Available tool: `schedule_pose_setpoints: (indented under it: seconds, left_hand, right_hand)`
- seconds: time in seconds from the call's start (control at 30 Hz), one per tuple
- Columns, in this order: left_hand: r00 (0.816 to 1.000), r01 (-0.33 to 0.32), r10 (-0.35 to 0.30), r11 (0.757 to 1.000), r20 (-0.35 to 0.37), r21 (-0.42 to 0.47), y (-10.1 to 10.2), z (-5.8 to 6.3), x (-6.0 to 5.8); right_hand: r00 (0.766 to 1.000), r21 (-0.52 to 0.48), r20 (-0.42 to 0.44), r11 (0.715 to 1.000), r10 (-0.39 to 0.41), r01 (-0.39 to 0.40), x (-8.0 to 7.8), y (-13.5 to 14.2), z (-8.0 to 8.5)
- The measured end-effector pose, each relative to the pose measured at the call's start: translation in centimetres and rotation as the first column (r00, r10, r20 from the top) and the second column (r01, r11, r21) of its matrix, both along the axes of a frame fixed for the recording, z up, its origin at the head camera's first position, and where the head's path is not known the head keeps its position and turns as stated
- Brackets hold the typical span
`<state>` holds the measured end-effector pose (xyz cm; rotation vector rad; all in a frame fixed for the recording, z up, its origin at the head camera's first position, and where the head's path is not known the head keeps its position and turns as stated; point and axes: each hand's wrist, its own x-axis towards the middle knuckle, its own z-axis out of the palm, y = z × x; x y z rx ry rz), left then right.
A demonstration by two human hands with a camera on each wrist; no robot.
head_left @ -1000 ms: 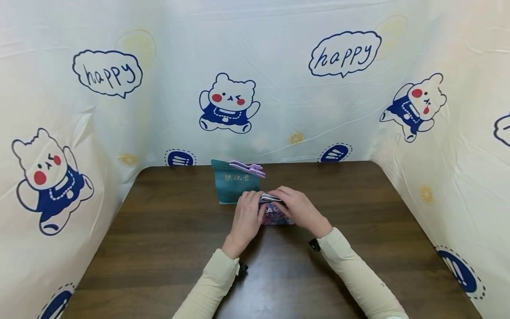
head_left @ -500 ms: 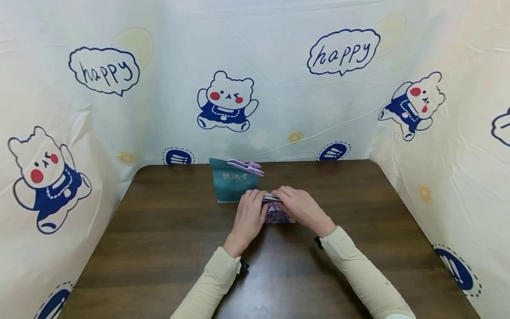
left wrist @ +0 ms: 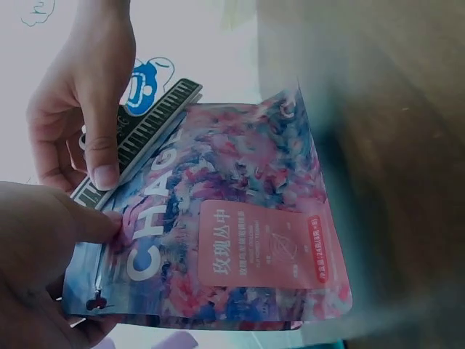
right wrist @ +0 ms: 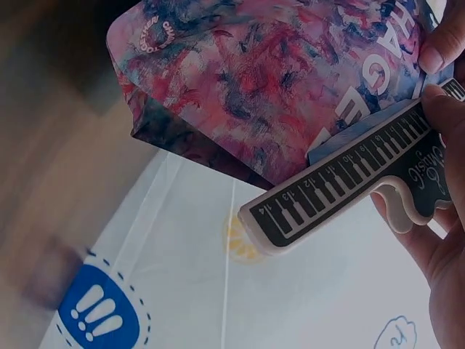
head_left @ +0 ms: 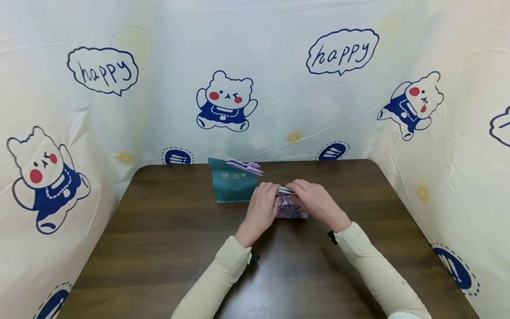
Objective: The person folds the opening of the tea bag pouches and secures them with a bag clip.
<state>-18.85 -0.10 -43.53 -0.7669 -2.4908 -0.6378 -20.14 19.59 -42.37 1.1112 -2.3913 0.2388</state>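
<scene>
A pink and blue flowered tea pouch [left wrist: 240, 167] stands on the table, in the head view [head_left: 292, 208] between both hands. My left hand [head_left: 260, 210] pinches its top edge at one corner, thumb on the front in the left wrist view. My right hand [head_left: 318, 201] grips a black and white piano-key bag clip [right wrist: 341, 174] between thumb and fingers. The clip lies along the pouch's top edge, which looks folded over. Its far end sticks out past the pouch's side in the right wrist view.
A teal tea bag [head_left: 231, 188] stands behind the left hand, with a purple clip [head_left: 245, 167] across its top. The brown wooden table [head_left: 159, 248] ends at a printed white curtain [head_left: 279, 88] on the back and sides.
Both hands have shifted right and slightly away, carrying the flowered pouch and its clip with them. The teal bag has stayed put.
</scene>
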Motion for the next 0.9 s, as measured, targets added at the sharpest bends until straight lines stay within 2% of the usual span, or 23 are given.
schedule_pose_setpoints:
  seconds: [0.23, 0.53, 0.73, 0.9]
  left_hand:
    - [1.000, -0.013, 0.013, 0.998, -0.004, -0.062, 1.8, 0.2, -2.6]
    - [0.998, -0.047, 0.051, 0.993, 0.035, -0.112, 3.2, -0.5, -5.6]
    - [0.995, -0.078, 0.084, 0.989, 0.047, -0.123, 3.4, -1.1, -6.9]
    - [0.994, -0.076, 0.086, 0.990, 0.074, -0.121, 3.3, -1.6, -7.2]
  right_hand:
    - [0.999, -0.027, 0.020, 0.999, -0.033, 0.034, -2.2, 1.7, -0.1]
    - [0.996, -0.058, 0.085, 0.997, -0.041, 0.046, -5.4, 2.7, -1.6]
    - [0.994, -0.086, 0.104, 0.995, -0.041, 0.050, -6.8, 2.7, -2.7]
    - [0.994, -0.111, 0.105, 0.993, -0.027, 0.039, -7.0, 2.8, -3.0]
